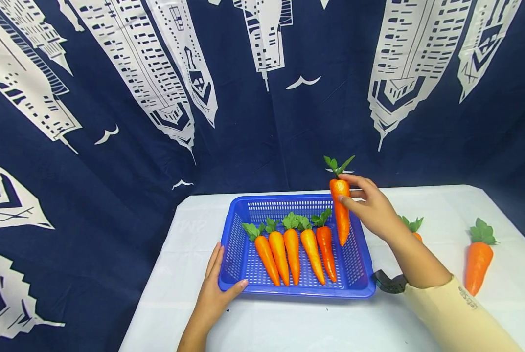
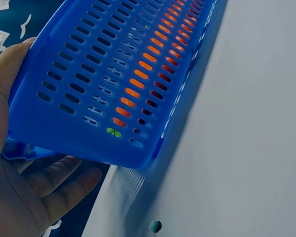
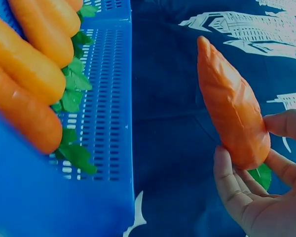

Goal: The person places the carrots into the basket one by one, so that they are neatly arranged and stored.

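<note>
Between thumb and fingers, my right hand (image 1: 370,205) pinches an orange carrot (image 1: 342,215) near its leafy top, tip pointing down over the right end of the blue basket (image 1: 297,292). The right wrist view shows the same carrot (image 3: 232,103) gripped at its thick end. Inside the basket, several carrots (image 1: 291,254) lie side by side in a row, leaves toward the back. My left hand (image 1: 214,288) rests at the basket's left front corner, thumb along the rim and fingers at the left side. In the left wrist view the basket's slotted wall (image 2: 89,74) shows orange through its holes.
To the right on the white table (image 1: 288,327) lies a carrot (image 1: 479,266); another carrot (image 1: 417,236) is mostly hidden behind my right forearm. A black strap-like object (image 1: 389,282) is by the right wrist. Behind the table hangs a navy curtain (image 1: 288,132) with white building prints.
</note>
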`<action>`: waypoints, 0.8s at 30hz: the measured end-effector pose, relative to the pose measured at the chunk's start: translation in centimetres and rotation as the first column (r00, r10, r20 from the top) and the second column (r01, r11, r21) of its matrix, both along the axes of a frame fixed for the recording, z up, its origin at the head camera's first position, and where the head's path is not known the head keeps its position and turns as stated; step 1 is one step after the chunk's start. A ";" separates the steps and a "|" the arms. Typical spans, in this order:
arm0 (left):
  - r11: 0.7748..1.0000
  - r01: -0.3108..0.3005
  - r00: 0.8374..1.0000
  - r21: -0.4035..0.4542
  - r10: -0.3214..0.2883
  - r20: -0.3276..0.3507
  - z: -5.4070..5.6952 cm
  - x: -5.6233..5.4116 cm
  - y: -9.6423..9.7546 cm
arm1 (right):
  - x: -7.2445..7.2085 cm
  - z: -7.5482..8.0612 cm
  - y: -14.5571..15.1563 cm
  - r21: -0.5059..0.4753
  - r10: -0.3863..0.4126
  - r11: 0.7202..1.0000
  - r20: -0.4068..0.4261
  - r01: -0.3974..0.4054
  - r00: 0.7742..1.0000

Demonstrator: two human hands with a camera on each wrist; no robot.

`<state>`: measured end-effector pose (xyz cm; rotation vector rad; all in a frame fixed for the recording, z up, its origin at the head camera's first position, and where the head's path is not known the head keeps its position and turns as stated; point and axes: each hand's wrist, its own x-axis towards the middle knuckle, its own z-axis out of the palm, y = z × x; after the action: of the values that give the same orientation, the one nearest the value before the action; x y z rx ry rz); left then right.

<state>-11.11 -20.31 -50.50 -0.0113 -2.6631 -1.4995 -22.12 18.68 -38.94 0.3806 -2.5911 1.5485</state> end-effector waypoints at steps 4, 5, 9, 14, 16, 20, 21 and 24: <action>1.000 0.000 1.000 0.003 0.000 -0.001 0.0 0.0 0.0 | -0.6 0.2 -1.0 -0.024 0.028 0.999 0.023 -0.027 0.999; 1.000 0.001 1.000 0.004 -0.001 0.000 -0.1 0.0 0.0 | -0.7 0.3 -1.3 -0.033 0.032 0.999 0.027 -0.031 0.999; 1.000 0.006 1.000 0.012 -0.006 -0.001 0.0 -0.1 0.0 | -1.1 0.3 -2.5 -0.071 0.053 0.996 0.042 -0.049 0.998; 1.000 0.000 1.000 0.009 0.000 0.012 0.1 0.0 0.0 | -1.8 -0.2 -4.2 -0.080 0.080 0.994 0.034 -0.077 0.996; 1.000 -0.004 1.000 0.009 0.004 0.020 0.1 0.0 0.0 | -2.0 -0.6 -4.8 -0.053 0.081 0.995 0.026 -0.080 0.996; 1.000 -0.006 1.000 0.000 0.006 0.021 0.1 0.0 -0.1 | -2.5 -1.5 -5.9 0.018 0.094 0.995 0.026 -0.094 0.995; 1.000 -0.006 1.000 -0.002 0.006 0.020 0.1 0.0 -0.1 | -2.6 -1.8 -6.1 0.034 0.101 0.994 0.030 -0.102 0.994; 1.000 -0.004 1.000 0.000 0.004 0.016 0.1 0.0 -0.1 | -3.0 -2.7 -6.7 0.078 0.119 0.989 0.055 -0.123 0.991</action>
<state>-11.11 -20.39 -50.45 0.0066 -2.6742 -1.5046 -25.08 11.94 -41.61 0.5228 -2.7224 1.5108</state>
